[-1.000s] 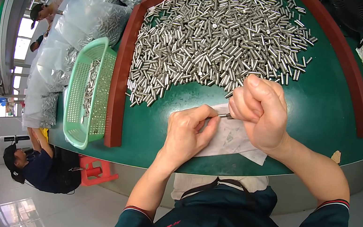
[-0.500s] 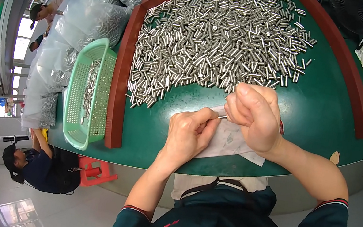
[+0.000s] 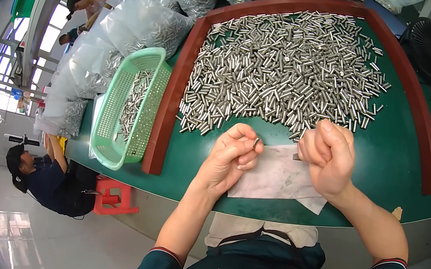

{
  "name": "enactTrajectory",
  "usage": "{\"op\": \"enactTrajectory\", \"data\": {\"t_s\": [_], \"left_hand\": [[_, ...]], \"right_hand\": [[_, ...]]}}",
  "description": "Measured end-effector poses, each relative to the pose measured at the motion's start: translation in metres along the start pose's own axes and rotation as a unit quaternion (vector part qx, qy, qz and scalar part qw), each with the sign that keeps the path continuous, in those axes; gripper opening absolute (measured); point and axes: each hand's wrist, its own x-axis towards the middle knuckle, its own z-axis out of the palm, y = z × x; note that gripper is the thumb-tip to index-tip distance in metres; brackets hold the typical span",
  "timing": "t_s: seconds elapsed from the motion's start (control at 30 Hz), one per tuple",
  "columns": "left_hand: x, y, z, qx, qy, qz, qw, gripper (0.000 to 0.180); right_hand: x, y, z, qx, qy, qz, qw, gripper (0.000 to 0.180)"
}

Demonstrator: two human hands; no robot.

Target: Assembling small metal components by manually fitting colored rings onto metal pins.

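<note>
Nearly meeting a moment ago, the hands now stand apart, so the left hand's (image 3: pixel 230 158) fingers alone clamp the metal pin (image 3: pixel 256 143) beside the cloth (image 3: pixel 276 178) on the bench (image 3: pixel 184 158) (the right hand (image 3: pixel 330 159) curls, apparently around a small dark piece (image 3: pixel 296 157)).

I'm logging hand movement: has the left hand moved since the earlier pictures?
Yes, the left hand has moved leftward, closer to the left red rail.
</note>
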Motion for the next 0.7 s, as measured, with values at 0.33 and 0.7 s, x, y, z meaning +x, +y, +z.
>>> {"op": "enactTrajectory", "data": {"t_s": [0.33,0.7], "left_hand": [[0.002,0.005,-0.002,0.021,0.007,-0.015,1.000,0.020],[0.014,0.014,0.024,0.486,0.065,0.149,0.859,0.007]], "right_hand": [[0.002,0.000,0.001,-0.003,-0.004,0.008,1.000,0.041],[0.003,-0.001,0.000,-0.005,0.013,0.018,1.000,0.041]]}}
